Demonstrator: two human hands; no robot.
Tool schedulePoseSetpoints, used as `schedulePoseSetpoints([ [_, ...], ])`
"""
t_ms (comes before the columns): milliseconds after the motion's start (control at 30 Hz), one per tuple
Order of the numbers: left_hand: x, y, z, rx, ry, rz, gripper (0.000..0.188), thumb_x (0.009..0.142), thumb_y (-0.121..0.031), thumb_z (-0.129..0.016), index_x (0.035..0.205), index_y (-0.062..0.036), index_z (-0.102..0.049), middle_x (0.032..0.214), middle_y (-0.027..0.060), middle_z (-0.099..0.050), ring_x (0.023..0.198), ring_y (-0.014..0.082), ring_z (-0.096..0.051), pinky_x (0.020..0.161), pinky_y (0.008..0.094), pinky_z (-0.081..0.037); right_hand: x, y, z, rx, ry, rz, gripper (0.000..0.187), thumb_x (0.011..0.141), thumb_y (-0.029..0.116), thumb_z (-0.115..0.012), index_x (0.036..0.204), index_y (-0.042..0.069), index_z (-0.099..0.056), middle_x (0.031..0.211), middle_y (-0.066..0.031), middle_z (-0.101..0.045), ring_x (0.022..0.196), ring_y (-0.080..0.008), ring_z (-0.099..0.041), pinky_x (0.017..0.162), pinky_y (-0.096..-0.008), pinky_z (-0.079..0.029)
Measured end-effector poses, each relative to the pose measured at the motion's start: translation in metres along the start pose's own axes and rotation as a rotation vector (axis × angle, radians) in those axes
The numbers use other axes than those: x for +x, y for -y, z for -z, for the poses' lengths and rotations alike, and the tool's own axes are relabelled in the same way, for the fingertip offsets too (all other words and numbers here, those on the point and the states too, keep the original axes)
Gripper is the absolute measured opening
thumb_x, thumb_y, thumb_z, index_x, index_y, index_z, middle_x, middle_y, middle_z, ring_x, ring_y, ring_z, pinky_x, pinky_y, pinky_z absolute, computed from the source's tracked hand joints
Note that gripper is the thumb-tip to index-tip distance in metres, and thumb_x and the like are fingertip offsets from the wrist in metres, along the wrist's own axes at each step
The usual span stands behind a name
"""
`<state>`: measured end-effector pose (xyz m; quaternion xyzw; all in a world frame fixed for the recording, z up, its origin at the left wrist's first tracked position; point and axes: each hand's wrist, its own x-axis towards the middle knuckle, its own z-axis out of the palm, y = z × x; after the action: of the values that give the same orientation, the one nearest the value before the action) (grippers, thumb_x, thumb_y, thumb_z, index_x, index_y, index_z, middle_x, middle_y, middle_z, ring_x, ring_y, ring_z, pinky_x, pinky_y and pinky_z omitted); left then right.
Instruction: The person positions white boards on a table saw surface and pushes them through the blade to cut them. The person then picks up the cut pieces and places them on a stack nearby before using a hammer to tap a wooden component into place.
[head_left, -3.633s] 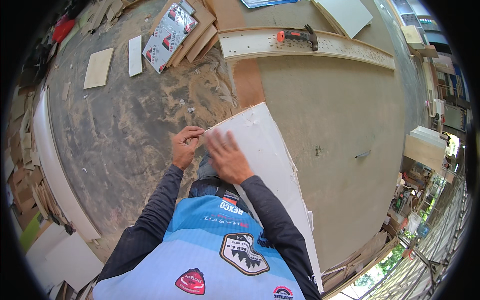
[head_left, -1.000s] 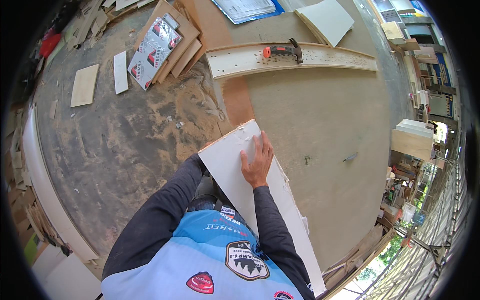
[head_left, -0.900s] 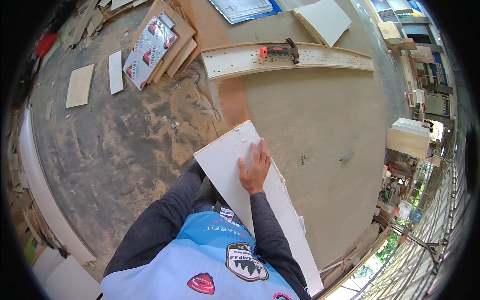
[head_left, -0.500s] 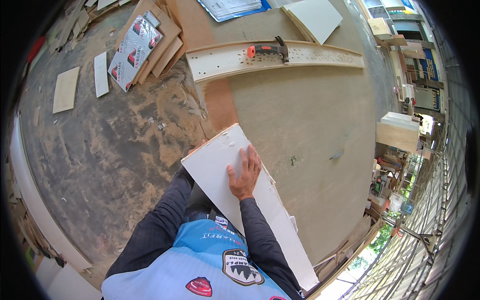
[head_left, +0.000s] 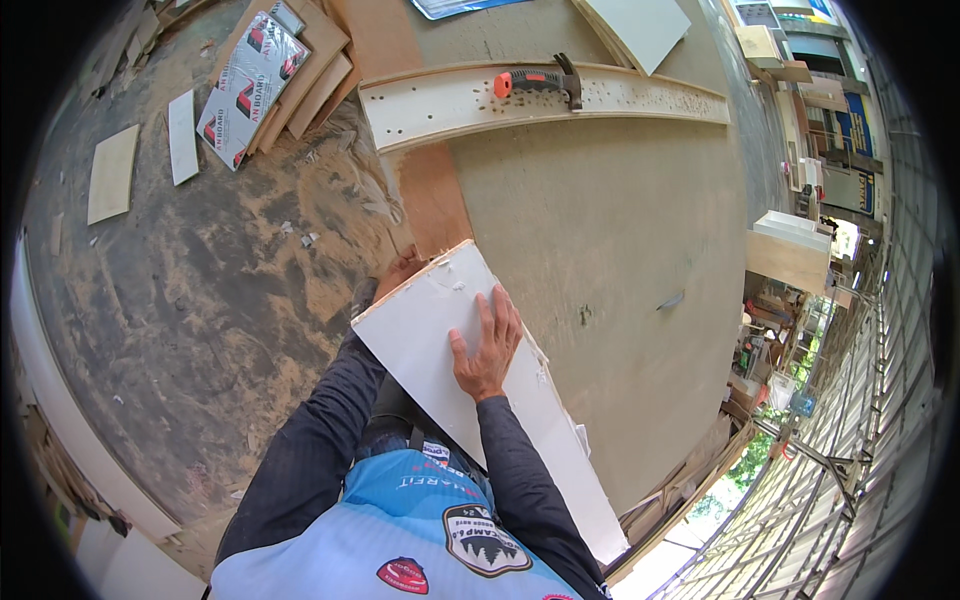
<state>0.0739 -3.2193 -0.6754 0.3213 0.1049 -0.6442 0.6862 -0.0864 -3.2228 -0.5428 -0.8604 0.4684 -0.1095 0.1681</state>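
A long white board [head_left: 430, 320] with ragged, chipped edges lies aslant from the middle toward the lower right, against my body. Flat on its upper face rests my right hand [head_left: 487, 345], open, with the fingers stretched out and the thumb apart. Beside the board's far left end is my left hand [head_left: 398, 275], partly hidden behind that end. Its fingers cannot be made out clearly. Beyond the board, a hammer [head_left: 538, 82] with a black and red handle lies on a pale, hole-dotted strip [head_left: 430, 110].
Under the board is a wide tan worktop [head_left: 610, 250]. White panels [head_left: 645, 30] stand at its far side, near a blue-edged folder [head_left: 465, 8]. Brown panels and a printed foil-like sheet [head_left: 250, 90] sit to the left, above a dusty, sawdust-strewn dark floor [head_left: 220, 300].
My left hand shows more past the board's far left end than before. My right hand keeps its place on the board. The surroundings have shifted slightly up and left in view.
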Motion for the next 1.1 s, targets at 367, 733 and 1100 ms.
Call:
schedulePoseSetpoints([
  [367,-0.007,-0.055,0.016,-0.215,0.363,0.275,0.031,0.101,-0.030,-0.057,0.117,-0.0039,-0.060,0.111,0.0106,-0.066,0.106,0.0206,-0.063,0.094,0.0329,-0.049,-0.001,-0.002,-0.002,-0.017,0.005,-0.003,0.068,0.086,0.033,-0.065,0.145,0.007,-0.044,0.157,-0.0198,-0.032,0.145,-0.0379,-0.028,0.117,-0.0516,-0.020],
  [733,-0.004,0.013,0.024,-0.069,0.317,0.054,0.025,0.094,-0.025,-0.069,0.108,-0.0040,-0.065,0.098,0.0020,-0.069,0.084,0.0097,-0.066,0.068,0.0254,-0.053,0.011,0.007,0.002,0.078,-0.028,-0.175,0.077,0.080,0.039,-0.069,0.143,0.004,-0.042,0.148,-0.0204,-0.041,0.133,-0.0397,-0.037,0.110,-0.0525,-0.025],
  [1100,0.056,0.035,0.178,0.552,-0.587,-0.067,0.032,0.095,-0.026,-0.066,0.114,-0.0001,-0.065,0.095,0.0112,-0.070,0.077,0.0176,-0.067,0.064,0.0300,-0.053,0.003,0.027,-0.002,0.119,-0.009,-0.118,0.074,0.081,0.034,-0.071,0.142,0.002,-0.045,0.139,-0.0188,-0.048,0.129,-0.0369,-0.041,0.109,-0.0491,-0.027],
])
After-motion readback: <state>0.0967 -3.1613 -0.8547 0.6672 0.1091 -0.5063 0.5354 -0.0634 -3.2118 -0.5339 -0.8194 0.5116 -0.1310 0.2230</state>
